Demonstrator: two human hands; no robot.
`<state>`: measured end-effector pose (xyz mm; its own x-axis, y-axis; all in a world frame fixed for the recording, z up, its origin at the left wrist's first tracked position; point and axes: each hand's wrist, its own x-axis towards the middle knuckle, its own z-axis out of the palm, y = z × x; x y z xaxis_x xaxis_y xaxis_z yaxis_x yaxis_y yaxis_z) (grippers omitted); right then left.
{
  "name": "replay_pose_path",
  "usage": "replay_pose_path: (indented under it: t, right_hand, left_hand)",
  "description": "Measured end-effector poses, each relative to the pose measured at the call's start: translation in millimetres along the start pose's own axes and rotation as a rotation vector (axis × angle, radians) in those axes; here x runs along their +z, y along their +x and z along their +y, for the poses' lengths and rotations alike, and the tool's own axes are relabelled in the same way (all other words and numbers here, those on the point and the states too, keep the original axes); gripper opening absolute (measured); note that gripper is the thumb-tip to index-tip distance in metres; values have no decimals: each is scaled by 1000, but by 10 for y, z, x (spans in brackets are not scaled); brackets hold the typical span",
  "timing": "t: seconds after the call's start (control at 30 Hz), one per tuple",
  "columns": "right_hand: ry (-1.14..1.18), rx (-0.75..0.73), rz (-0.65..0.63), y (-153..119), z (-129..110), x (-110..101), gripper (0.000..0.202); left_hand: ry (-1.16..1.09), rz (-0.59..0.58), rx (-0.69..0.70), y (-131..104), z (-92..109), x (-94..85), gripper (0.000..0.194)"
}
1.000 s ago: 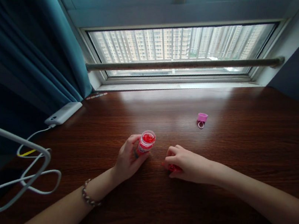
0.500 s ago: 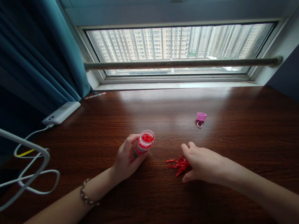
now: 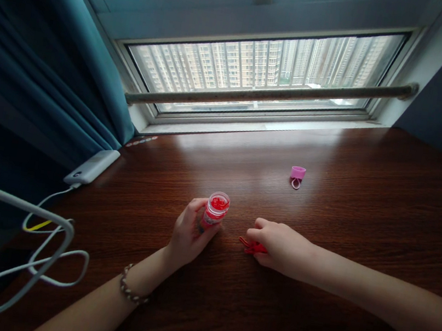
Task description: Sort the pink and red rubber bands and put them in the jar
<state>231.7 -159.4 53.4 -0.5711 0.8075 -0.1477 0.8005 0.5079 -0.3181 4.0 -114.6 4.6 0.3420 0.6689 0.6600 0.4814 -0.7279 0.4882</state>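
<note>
My left hand [image 3: 189, 235] is closed around a small clear jar [image 3: 212, 221], which stands upright with its mouth uncovered. Red bands, like thin rubber bands, show inside the jar. To the right of it, my right hand [image 3: 277, 246] has its fingers drawn in around a small heap of red rubber bands [image 3: 251, 247] at table level. Part of the heap is hidden under the palm and fingers, with a few strands sticking out on the left. Beyond the right hand lies a pink cap with a loop [image 3: 298, 173].
The dark wooden tabletop [image 3: 200, 306] reaches to a window with a metal rail [image 3: 273, 94]. On the left a white power bank [image 3: 93, 166] lies by a blue curtain [image 3: 75, 55], and a white cable [image 3: 60, 252] loops near the left edge.
My right hand has shifted left towards the jar, and its fingers have closed in on the red rubber bands, covering more of them. The left hand and jar stay put.
</note>
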Motion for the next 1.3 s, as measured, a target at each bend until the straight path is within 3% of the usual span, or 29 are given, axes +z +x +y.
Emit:
replay_pose_path:
  t: [0.23, 0.37, 0.67, 0.8, 0.93, 1.07, 1.3]
  right_hand:
    - [18, -27, 42, 53, -44, 85, 7]
    - [157, -2, 98, 69, 18, 72, 2]
    - [497, 39, 454, 51, 166, -283, 2]
    - [522, -26, 536, 65, 96, -177, 2]
    - [596, 8, 618, 74, 42, -62, 7]
    - [532, -70, 690, 53, 23, -60, 5]
    - [413, -188, 760, 0, -30, -52, 22]
  left_hand:
    - [-2, -58, 85, 46, 41, -8, 44]
    - [77, -86, 147, 68, 54, -14, 44]
    - [183, -134, 166, 69, 45, -2, 42]
    - [162, -179, 195, 59, 85, 5, 44]
    - [135, -176, 205, 63, 120, 5, 46]
    - [124, -166, 199, 72, 130, 6, 44]
    - [104, -128, 164, 69, 136, 15, 43]
